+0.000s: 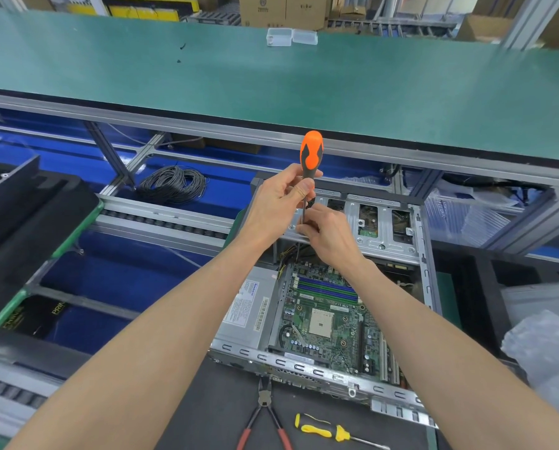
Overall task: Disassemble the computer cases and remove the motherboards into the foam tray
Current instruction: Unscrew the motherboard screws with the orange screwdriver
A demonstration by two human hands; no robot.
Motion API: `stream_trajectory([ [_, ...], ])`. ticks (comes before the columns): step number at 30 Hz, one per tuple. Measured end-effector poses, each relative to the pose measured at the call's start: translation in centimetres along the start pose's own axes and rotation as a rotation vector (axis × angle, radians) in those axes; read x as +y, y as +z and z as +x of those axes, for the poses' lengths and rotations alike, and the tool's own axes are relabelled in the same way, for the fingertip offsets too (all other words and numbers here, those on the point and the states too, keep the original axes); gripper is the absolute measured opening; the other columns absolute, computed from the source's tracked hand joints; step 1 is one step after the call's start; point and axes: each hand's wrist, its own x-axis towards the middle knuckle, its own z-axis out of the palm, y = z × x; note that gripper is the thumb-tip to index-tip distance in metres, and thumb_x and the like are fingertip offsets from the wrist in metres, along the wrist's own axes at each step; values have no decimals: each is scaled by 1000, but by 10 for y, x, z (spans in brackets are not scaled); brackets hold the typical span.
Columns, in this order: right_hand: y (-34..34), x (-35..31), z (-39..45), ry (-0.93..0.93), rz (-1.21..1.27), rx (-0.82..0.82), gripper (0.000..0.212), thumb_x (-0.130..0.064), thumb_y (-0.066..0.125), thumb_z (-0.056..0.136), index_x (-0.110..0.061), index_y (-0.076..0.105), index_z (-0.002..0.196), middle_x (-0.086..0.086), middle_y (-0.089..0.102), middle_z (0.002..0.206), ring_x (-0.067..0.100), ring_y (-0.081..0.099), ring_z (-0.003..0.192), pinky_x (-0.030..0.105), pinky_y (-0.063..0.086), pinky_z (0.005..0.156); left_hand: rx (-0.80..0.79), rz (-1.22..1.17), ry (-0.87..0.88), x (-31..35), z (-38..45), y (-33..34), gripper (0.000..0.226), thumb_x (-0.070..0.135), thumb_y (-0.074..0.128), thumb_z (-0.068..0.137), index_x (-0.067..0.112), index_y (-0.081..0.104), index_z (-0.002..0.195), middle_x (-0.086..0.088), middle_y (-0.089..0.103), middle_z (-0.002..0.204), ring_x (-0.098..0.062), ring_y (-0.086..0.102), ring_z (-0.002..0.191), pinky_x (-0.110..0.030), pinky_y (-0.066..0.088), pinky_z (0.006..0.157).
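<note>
Nearest, on the dark worktop [206, 401], lay red-handled cutters [265, 414] and a small yellow screwdriver [336, 433], just in front of the open computer case [304, 363]. Inside it sat the motherboard [323, 323] — green, flat, not yet lifted out, beside a grey power supply [245, 313]. The board looked light, stiff and fragile; it would best be taken by its bare edges, clear of the socket and slots. Above the drive cage [379, 228], the left hand [278, 206] was closed round the orange screwdriver [310, 154] at the lower handle, while the right hand [327, 232] pinched the shaft near its tip. To the left, black foam trays [28, 216] stood — their contents unclear. Farthest, two clear boxes [291, 36] rested on the green bench [206, 76].
</note>
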Motion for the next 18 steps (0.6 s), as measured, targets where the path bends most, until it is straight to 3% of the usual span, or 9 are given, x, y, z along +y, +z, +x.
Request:
stream_trajectory([
  [5,-1,1,1,-6,-13,7,19,-11,71,88,-8,59,74,-1,52,77,18,47,67,29,30,64,-37,-9,12,-3,1,-3,23,19,48,105,21,66,120,0,67,92,-14,67,92,-33,57,90],
  [14,-1,0,0,-3,2,13,20,-12,71,88,-10,57,73,-3,51,76,16,46,67,28,27,63,-42,-2,18,-3,4,-4,21,22,48,105,23,65,117,2,67,93,-11,67,91,-34,57,89],
  [18,0,1,0,5,-6,-4,19,-11,70,88,-4,59,74,0,52,76,19,48,68,30,31,64,-42,-13,11,-5,2,-3,21,23,48,105,23,65,118,-5,69,98,-12,67,92,-37,57,92],
])
